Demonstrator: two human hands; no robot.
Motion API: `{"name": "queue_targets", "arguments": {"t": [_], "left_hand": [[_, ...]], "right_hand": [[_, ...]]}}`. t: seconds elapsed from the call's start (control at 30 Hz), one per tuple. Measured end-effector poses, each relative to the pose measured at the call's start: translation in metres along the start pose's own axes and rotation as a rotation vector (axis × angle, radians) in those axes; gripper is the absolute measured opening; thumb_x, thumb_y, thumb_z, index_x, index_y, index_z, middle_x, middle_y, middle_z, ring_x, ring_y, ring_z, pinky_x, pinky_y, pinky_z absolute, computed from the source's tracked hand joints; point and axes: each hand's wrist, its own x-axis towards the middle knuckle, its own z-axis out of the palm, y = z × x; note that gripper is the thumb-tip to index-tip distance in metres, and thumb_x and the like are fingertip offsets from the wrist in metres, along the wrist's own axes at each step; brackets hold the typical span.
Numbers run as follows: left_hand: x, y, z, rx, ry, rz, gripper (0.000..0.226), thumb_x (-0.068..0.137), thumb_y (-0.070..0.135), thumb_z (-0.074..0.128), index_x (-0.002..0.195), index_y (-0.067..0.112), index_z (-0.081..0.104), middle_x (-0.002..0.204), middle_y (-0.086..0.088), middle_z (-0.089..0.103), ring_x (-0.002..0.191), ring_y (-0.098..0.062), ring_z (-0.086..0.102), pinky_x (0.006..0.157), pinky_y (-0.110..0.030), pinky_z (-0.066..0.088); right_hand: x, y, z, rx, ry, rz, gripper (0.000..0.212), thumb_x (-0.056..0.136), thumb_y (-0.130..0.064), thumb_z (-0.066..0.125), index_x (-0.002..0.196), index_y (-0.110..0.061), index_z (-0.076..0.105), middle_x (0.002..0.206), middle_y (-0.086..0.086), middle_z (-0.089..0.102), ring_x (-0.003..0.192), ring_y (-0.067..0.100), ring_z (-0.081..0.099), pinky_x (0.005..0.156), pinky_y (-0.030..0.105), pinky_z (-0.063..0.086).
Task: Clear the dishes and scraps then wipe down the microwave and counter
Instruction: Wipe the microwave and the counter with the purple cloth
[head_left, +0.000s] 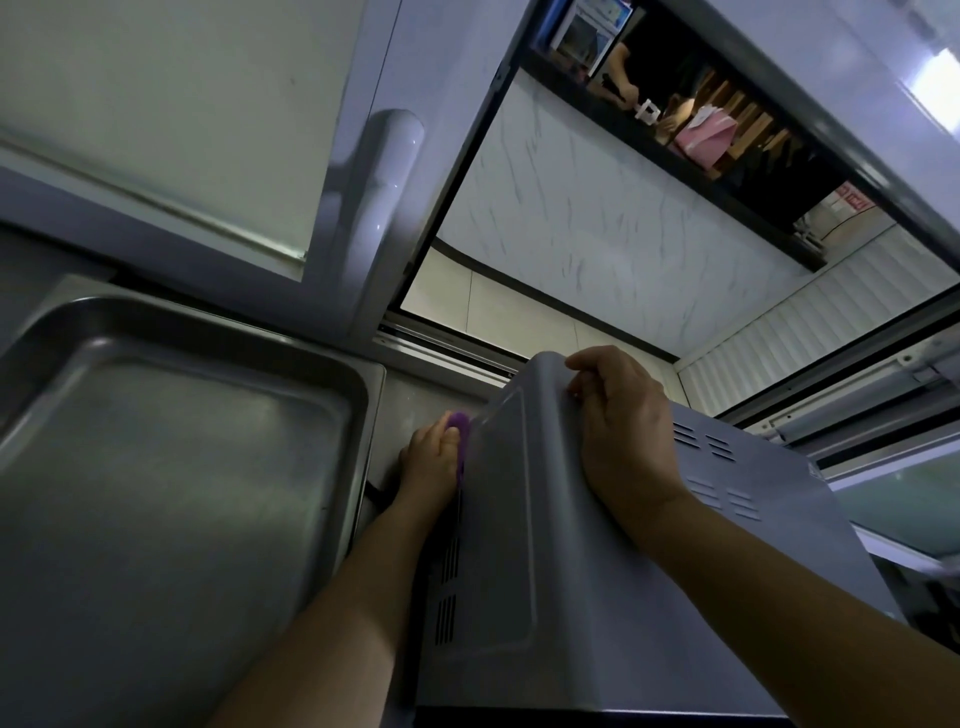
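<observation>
Seemingly tilted up on one edge, the grey microwave (613, 545) fills the lower right of the head view, its vented side wall turned toward the left and its top panel facing the camera. On its far upper corner rests the right hand (623, 431), whose grip is closed over that corner, fingers curled round the edge and thumb lying along the top. Beside the microwave's left wall, low against the steel table (431, 395), the left hand (431, 462) pinches a small purple cloth (460, 423); only a bit of the cloth shows past the fingertips, and it lies right at the wall's far lower corner, touching or very nearly touching it. How tightly the left fingers curl cannot be made out fully, though they are plainly bunched round the cloth. Just left of that hand, a large empty metal tray (62, 374) sits on the table and reaches toward its left edge. Beyond the table's back edge stand a white cabinet door (156, 130) and an open window with a marbled wall (597, 234) behind it.
</observation>
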Motion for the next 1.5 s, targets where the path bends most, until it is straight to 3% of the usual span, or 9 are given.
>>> {"name": "queue_targets", "arguments": {"t": [0.27, 0.43, 0.8, 0.87, 1.0, 1.13, 1.4, 1.43, 1.5], "left_hand": [[-0.012, -0.001, -0.002, -0.03, -0.017, -0.033, 0.042, 0.1, 0.027, 0.03, 0.14, 0.015, 0.038, 0.141, -0.016, 0.038, 0.125, -0.03, 0.04, 0.107, -0.036, 0.03], [-0.051, -0.01, -0.005, -0.072, -0.008, -0.008, 0.036, 0.099, 0.023, 0.032, 0.132, 0.017, 0.046, 0.132, -0.014, 0.045, 0.116, -0.026, 0.046, 0.091, -0.022, 0.029], [-0.138, -0.034, -0.002, -0.109, 0.083, -0.005, 0.032, 0.097, 0.015, 0.04, 0.124, 0.009, 0.056, 0.122, -0.017, 0.054, 0.114, -0.027, 0.049, 0.078, -0.011, 0.025], [-0.151, -0.036, -0.001, -0.106, 0.098, -0.026, 0.034, 0.097, 0.019, 0.039, 0.125, 0.007, 0.055, 0.122, -0.018, 0.054, 0.115, -0.028, 0.05, 0.079, -0.013, 0.027], [-0.18, -0.042, 0.004, -0.168, 0.147, -0.126, 0.034, 0.098, 0.021, 0.04, 0.127, 0.011, 0.053, 0.125, -0.014, 0.054, 0.118, -0.028, 0.05, 0.104, -0.034, 0.035], [-0.202, -0.028, 0.005, -0.243, 0.198, -0.118, 0.032, 0.098, 0.018, 0.04, 0.126, 0.012, 0.054, 0.125, -0.009, 0.054, 0.117, -0.026, 0.051, 0.104, -0.042, 0.037], [-0.223, 0.048, -0.003, -0.235, 0.244, 0.16, 0.033, 0.098, 0.023, 0.038, 0.127, 0.02, 0.054, 0.127, 0.002, 0.055, 0.119, -0.022, 0.046, 0.103, -0.046, 0.036], [-0.227, 0.06, -0.004, -0.208, 0.253, 0.212, 0.034, 0.098, 0.029, 0.036, 0.127, 0.022, 0.053, 0.126, 0.004, 0.054, 0.118, -0.021, 0.046, 0.103, -0.044, 0.038], [-0.233, 0.082, -0.006, -0.109, 0.242, 0.312, 0.044, 0.092, 0.045, 0.029, 0.13, 0.031, 0.047, 0.127, 0.012, 0.049, 0.118, -0.013, 0.041, 0.1, -0.026, 0.036]], "right_hand": [[0.001, -0.002, -0.001, -0.013, 0.025, -0.024, 0.019, 0.094, -0.004, 0.042, 0.101, -0.007, 0.06, 0.085, 0.008, 0.061, 0.078, 0.018, 0.054, 0.074, 0.03, 0.045], [0.0, -0.003, -0.001, -0.013, 0.038, -0.036, 0.019, 0.095, -0.006, 0.041, 0.1, -0.008, 0.06, 0.084, 0.004, 0.059, 0.076, 0.016, 0.055, 0.071, 0.026, 0.043], [-0.002, -0.003, -0.003, -0.05, 0.048, -0.036, 0.023, 0.094, -0.007, 0.039, 0.102, -0.007, 0.06, 0.092, 0.011, 0.063, 0.083, 0.02, 0.057, 0.075, 0.032, 0.048], [-0.004, -0.004, -0.004, -0.066, 0.054, -0.048, 0.024, 0.094, -0.006, 0.039, 0.103, -0.006, 0.061, 0.094, 0.013, 0.064, 0.085, 0.023, 0.058, 0.077, 0.037, 0.049], [-0.005, -0.004, -0.007, -0.164, 0.087, -0.08, 0.024, 0.092, -0.004, 0.041, 0.103, -0.008, 0.061, 0.093, 0.012, 0.065, 0.086, 0.028, 0.059, 0.085, 0.044, 0.046], [-0.009, -0.006, -0.016, -0.352, 0.063, -0.146, 0.027, 0.089, -0.004, 0.042, 0.107, -0.011, 0.06, 0.095, 0.01, 0.065, 0.087, 0.03, 0.057, 0.087, 0.039, 0.034], [-0.043, -0.019, -0.074, -0.03, 0.225, -0.173, 0.016, 0.092, -0.008, 0.051, 0.098, -0.012, 0.066, 0.083, 0.002, 0.07, 0.076, 0.017, 0.064, 0.089, 0.036, 0.043], [-0.055, -0.018, -0.079, 0.004, 0.202, -0.162, 0.015, 0.092, -0.007, 0.053, 0.098, -0.01, 0.066, 0.083, 0.003, 0.07, 0.076, 0.017, 0.064, 0.086, 0.041, 0.048], [-0.082, -0.012, -0.087, 0.033, 0.141, -0.133, 0.014, 0.09, -0.004, 0.055, 0.097, -0.008, 0.066, 0.084, 0.005, 0.069, 0.076, 0.019, 0.065, 0.079, 0.048, 0.051]]}}
